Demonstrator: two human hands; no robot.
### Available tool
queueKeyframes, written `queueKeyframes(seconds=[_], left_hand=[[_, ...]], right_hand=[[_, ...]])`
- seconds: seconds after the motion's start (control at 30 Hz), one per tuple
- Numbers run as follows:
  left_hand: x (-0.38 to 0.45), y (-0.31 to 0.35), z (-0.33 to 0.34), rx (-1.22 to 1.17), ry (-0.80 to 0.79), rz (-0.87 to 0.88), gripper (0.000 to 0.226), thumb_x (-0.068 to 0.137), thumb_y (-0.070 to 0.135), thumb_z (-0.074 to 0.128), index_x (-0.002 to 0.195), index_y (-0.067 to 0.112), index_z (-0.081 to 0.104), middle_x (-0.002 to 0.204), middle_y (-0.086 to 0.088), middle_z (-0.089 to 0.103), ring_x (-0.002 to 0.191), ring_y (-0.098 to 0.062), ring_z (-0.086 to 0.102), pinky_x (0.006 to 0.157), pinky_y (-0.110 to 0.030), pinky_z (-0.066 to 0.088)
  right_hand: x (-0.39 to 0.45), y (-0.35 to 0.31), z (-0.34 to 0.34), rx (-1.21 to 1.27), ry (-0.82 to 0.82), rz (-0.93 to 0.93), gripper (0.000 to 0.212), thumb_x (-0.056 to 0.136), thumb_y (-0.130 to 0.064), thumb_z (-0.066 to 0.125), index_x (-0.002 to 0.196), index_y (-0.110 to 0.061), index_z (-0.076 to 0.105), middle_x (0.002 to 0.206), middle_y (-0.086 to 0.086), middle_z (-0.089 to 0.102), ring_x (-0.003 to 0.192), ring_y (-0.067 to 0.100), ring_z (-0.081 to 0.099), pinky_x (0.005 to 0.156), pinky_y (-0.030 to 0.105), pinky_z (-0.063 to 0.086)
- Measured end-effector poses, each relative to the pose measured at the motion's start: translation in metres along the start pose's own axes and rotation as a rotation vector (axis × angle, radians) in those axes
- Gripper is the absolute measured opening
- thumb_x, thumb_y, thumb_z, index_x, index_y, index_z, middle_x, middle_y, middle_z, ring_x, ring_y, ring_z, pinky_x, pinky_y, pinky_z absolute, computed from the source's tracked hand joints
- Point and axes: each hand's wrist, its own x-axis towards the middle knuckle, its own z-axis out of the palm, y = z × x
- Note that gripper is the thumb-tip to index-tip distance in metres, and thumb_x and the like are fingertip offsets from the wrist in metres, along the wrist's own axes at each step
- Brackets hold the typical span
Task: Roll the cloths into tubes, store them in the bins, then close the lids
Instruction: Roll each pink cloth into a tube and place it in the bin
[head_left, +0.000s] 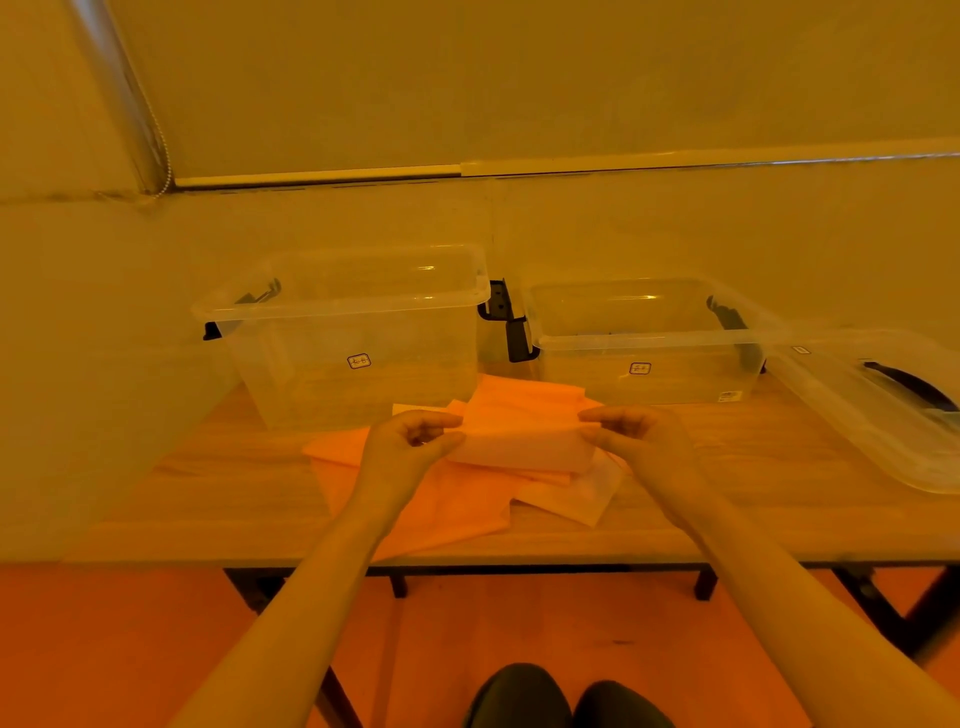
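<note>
A pale cloth (524, 447) is held up a little above a pile of orange and pale cloths (447, 499) on the wooden table (218, 499). My left hand (410, 441) pinches the cloth's left end and my right hand (634, 431) pinches its right end. The cloth looks folded or partly rolled between them. Behind the pile stand two clear plastic bins without lids: a taller one (353, 332) on the left and a lower one (649, 343) on the right, both with dark latches.
A clear lid (878, 410) with a dark handle lies at the table's right edge. The wall rises close behind the bins. Below the table's front edge are the orange floor and dark shoes (566, 696).
</note>
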Motion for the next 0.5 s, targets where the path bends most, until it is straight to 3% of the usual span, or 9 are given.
queueKeyframes(seconds=[0.17,0.23,0.37,0.5], left_hand=[[-0.0007,0.0003,-0.0005,0.024,0.015,0.022,0.012,0.080,0.007,0.073,0.089,0.015,0.072,0.085,0.012,0.066,0.071,0.014,0.059,0.066,-0.007,0.049],[-0.0009,-0.0002,-0.0016,0.049,0.010,0.022,0.010,0.081,0.011,0.073,0.084,0.020,0.071,0.086,0.012,0.066,0.076,0.009,0.060,0.069,-0.012,0.048],[-0.0009,-0.0028,-0.0044,0.109,-0.025,0.034,0.008,0.084,0.017,0.070,0.082,0.025,0.068,0.092,0.009,0.066,0.089,-0.005,0.059,0.077,-0.020,0.045],[-0.0002,-0.0016,-0.0056,0.063,-0.052,0.009,0.006,0.086,0.014,0.067,0.086,0.019,0.068,0.095,0.005,0.067,0.090,-0.007,0.061,0.076,-0.019,0.046]], right_hand=[[-0.0028,-0.0005,0.0030,0.030,0.005,0.006,0.014,0.085,-0.009,0.068,0.095,-0.016,0.072,0.093,-0.010,0.068,0.081,-0.005,0.061,0.063,0.009,0.049],[-0.0032,-0.0010,0.0041,0.022,-0.008,0.007,0.013,0.086,-0.009,0.067,0.094,-0.018,0.072,0.095,-0.008,0.068,0.086,-0.002,0.061,0.065,0.011,0.049],[-0.0002,-0.0005,0.0044,0.022,0.000,0.038,0.013,0.085,-0.009,0.067,0.091,-0.019,0.073,0.103,-0.013,0.063,0.098,-0.001,0.054,0.084,0.021,0.045],[-0.0030,-0.0012,0.0066,0.107,-0.035,0.055,0.010,0.087,-0.010,0.066,0.093,-0.015,0.071,0.094,-0.006,0.069,0.088,0.005,0.065,0.065,0.015,0.053]])
